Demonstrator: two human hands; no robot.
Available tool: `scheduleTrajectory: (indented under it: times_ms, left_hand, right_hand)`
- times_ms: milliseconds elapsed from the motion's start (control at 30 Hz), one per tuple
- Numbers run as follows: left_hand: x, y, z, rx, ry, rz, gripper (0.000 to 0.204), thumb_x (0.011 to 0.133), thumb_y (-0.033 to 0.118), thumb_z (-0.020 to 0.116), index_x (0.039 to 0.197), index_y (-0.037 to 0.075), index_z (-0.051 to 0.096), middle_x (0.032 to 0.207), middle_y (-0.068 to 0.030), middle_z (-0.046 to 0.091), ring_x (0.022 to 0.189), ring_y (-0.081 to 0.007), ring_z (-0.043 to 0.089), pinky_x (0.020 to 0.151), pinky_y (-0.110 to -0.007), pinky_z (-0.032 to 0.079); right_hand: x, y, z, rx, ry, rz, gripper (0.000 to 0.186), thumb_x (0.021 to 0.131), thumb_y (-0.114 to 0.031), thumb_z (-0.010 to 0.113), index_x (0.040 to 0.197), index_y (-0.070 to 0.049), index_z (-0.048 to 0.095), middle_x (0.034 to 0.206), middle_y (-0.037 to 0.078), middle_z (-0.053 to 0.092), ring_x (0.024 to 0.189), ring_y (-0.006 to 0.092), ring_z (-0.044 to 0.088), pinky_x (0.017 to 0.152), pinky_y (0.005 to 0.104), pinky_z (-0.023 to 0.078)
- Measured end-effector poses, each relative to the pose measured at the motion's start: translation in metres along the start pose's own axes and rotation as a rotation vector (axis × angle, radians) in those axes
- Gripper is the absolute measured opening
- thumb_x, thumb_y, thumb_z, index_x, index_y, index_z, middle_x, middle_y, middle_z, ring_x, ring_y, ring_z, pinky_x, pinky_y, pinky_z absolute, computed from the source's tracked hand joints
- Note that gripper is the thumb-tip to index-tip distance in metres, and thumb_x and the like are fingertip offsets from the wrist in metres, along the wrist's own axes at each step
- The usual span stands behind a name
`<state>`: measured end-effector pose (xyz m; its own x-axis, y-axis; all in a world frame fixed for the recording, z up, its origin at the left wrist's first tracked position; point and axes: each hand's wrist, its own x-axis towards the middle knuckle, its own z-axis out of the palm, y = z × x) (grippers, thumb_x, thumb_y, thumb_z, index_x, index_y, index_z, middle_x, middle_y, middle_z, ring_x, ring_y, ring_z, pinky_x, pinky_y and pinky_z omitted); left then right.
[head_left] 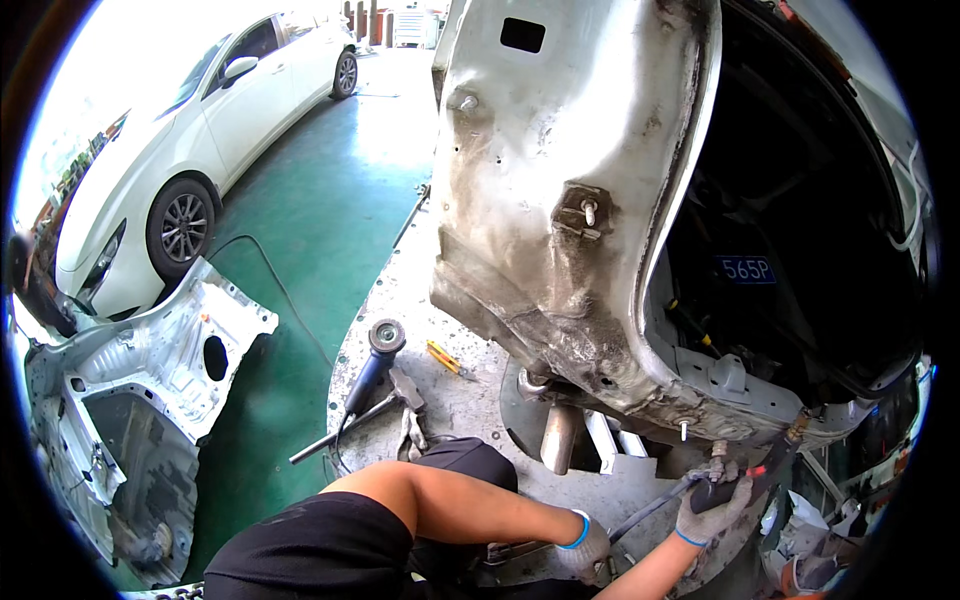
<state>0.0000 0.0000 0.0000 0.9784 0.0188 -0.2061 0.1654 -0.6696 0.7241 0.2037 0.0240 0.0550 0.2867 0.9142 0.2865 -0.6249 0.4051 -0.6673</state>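
Observation:
In my gloved right hand [713, 513] is a dark hand-held power tool [765, 478] with a red band and a hose fitting. The tool's front end meets the lower edge of a white car body section [560, 140], which is stained brown with dirt and rust. My fingers wrap around the tool's rear part. My gloved left hand [588, 550] is low and to the left, curled beside a grey hose [645, 515]. Its fingertips are mostly hidden, and what they hold cannot be made out.
An angle grinder [375, 365], a hammer [405, 390], a yellow utility knife [445, 355] and a glove [411, 435] lie on the metal platform [480, 395]. A cut body panel [150, 370] stands at left. A white car [240, 110] is parked behind it.

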Motion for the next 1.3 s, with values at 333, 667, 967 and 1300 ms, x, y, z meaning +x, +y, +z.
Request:
scheduleTrajectory:
  times_ms: [333, 667, 967, 1300]
  left_hand:
    - [-0.031, 0.015, -0.002, 0.035, 0.183, -0.032, 0.06, 0.088, 0.056, 0.066, 0.11, 0.001, 0.077, 0.109, -0.0262, 0.074, 0.104, -0.0444, 0.07, 0.091, -0.05, 0.055]
    - [-0.003, 0.007, 0.001, -0.072, 0.268, -0.005, 0.054, 0.089, 0.054, 0.065, 0.106, 0.004, 0.076, 0.106, -0.0242, 0.074, 0.099, -0.0436, 0.07, 0.089, -0.051, 0.055]
    - [-0.033, 0.005, -0.02, -0.158, 0.435, 0.015, 0.049, 0.091, 0.051, 0.066, 0.106, 0.006, 0.075, 0.102, -0.0231, 0.074, 0.094, -0.0427, 0.071, 0.085, -0.052, 0.055]
    - [-0.085, 0.116, -0.189, 0.304, 1.089, 0.273, 0.03, 0.079, 0.015, 0.081, 0.105, 0.004, 0.07, 0.108, -0.0133, 0.068, 0.099, -0.0319, 0.065, 0.085, -0.042, 0.053]
  right_hand:
    - [0.002, 0.014, 0.014, 0.035, -0.007, 0.123, 0.032, 0.101, -0.039, 0.062, 0.108, -0.007, 0.061, 0.095, 0.008, 0.066, 0.085, 0.0172, 0.061, 0.076, 0.0341, 0.05]
    - [0.001, -0.016, -0.001, 0.1, -0.151, 0.093, 0.049, 0.096, -0.034, 0.068, 0.133, -0.005, 0.056, 0.116, 0.015, 0.07, 0.087, 0.0211, 0.068, 0.083, 0.0381, 0.06]
    - [-0.002, 0.004, 0.023, 0.083, 0.44, 0.112, 0.027, 0.098, -0.03, 0.064, 0.1, -0.004, 0.066, 0.08, 0.005, 0.062, 0.075, 0.0197, 0.059, 0.072, 0.0359, 0.049]
    - [-0.023, -0.039, 0.051, -0.628, 0.282, -0.134, 0.02, 0.094, -0.019, 0.065, 0.102, -0.001, 0.069, 0.09, 0.006, 0.07, 0.085, 0.0194, 0.068, 0.08, 0.034, 0.056]
